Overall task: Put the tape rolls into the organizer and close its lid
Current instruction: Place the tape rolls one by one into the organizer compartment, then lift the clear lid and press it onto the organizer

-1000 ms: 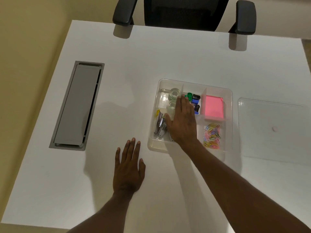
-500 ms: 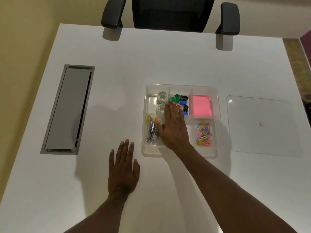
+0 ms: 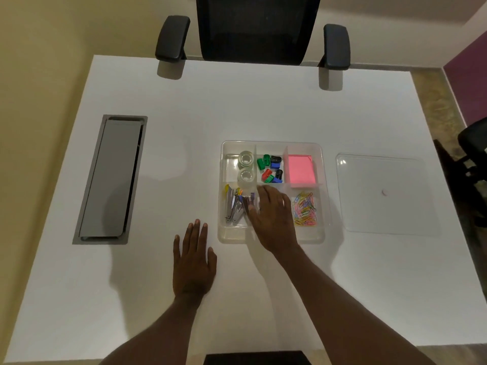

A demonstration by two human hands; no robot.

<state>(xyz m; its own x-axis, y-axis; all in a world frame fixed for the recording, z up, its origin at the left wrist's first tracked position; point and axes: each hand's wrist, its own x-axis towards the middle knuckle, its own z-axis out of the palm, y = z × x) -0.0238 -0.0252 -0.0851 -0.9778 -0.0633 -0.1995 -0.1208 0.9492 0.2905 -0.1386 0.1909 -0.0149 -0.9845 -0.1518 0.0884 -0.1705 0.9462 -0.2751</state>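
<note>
A clear plastic organizer (image 3: 323,180) with several compartments sits at the middle of the white table. Two clear tape rolls (image 3: 246,166) lie one behind the other in its far-left compartment. The clear lid (image 3: 382,214) lies flat on the table to the right of the organizer, apart from it. My right hand (image 3: 272,218) hovers over the near-middle compartment, fingers loosely curled, holding nothing. My left hand (image 3: 193,259) rests flat on the table, left of the organizer's near corner, fingers spread.
The organizer also holds staplers (image 3: 234,206), coloured sharpeners (image 3: 270,167), pink sticky notes (image 3: 300,171) and coloured paper clips (image 3: 305,209). A grey cable hatch (image 3: 110,177) is set into the table at left. A black office chair (image 3: 259,27) stands at the far edge.
My right hand has drawn back from the tape rolls toward the near side of the organizer, uncovering both rolls. The left hand stays flat. The camera view has shifted.
</note>
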